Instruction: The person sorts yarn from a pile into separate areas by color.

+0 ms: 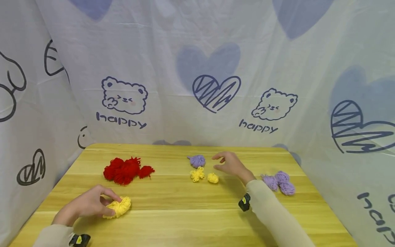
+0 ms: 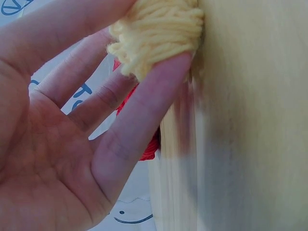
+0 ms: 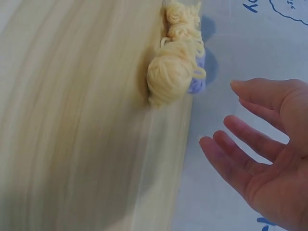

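Note:
My left hand [image 1: 89, 203] holds a yellow yarn bundle [image 1: 120, 207] between thumb and fingers at the front left of the table. In the left wrist view the wound strands of that bundle [image 2: 159, 33] show between the fingertips. My right hand [image 1: 232, 165] hovers over the table with fingers parted and nothing in them. Left of it lie a purple yarn ball [image 1: 197, 161], a loopy yellow yarn bundle [image 1: 197, 174] and a small yellow yarn ball [image 1: 213, 178]. The right wrist view shows the small yellow ball [image 3: 169, 77] apart from the fingers.
Red yarn balls [image 1: 123, 171] lie clumped at the back left of the wooden table [image 1: 172, 219], a smaller red one [image 1: 146, 171] beside them. Three purple yarn balls [image 1: 282, 181] lie together on the right, near my right forearm. A printed white cloth [image 1: 166, 113] hangs behind and at both sides.

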Available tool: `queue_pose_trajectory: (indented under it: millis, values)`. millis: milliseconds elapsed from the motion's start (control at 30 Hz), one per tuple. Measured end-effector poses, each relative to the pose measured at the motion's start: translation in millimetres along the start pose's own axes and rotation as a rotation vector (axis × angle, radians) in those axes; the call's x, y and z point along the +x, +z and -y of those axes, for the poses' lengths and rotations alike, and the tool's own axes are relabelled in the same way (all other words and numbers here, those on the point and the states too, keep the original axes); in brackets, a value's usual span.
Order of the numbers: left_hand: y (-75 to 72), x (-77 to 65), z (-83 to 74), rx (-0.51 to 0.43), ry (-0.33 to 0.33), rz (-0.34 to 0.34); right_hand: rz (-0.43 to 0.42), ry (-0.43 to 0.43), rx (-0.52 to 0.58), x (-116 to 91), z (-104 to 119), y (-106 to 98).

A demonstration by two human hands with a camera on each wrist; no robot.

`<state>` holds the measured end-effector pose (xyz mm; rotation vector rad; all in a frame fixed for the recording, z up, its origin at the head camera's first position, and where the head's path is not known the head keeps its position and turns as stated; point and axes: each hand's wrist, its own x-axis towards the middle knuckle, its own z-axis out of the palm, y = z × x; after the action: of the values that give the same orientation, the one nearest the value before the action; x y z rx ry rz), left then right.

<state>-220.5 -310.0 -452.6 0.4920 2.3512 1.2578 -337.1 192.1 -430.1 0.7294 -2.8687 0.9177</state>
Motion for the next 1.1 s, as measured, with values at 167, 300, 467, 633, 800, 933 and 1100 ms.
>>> queue_pose_trajectory:
  millis: [167, 300, 467, 633, 800, 933, 1100]
  values:
    - [0.2, 0.0, -0.2, -0.001, -0.005, 0.001, 0.017, 0.012, -0.002, 12, 3, 10]
    - [0.3, 0.4, 0.1, 0.000, -0.006, 0.002, 0.023, 0.041, 0.012, 22, 5, 19]
    - [0.1, 1.3, 2.1, -0.007, -0.006, 0.005, 0.027, 0.134, 0.076, 31, 8, 29]
    - [0.3, 2.3, 3.3, -0.004, 0.003, 0.006, 0.024, 0.167, 0.110, 39, 11, 35]
    - [0.8, 2.1, 2.8, -0.005, 0.005, 0.005, 0.034, 0.190, 0.147, 46, 12, 41]
    - [1.0, 1.7, 2.2, -0.012, 0.004, 0.004, 0.049, 0.194, 0.179, 49, 13, 45]
    - [0.5, 1.7, 2.7, -0.011, 0.005, 0.007, 0.051, 0.184, 0.152, 53, 16, 49]
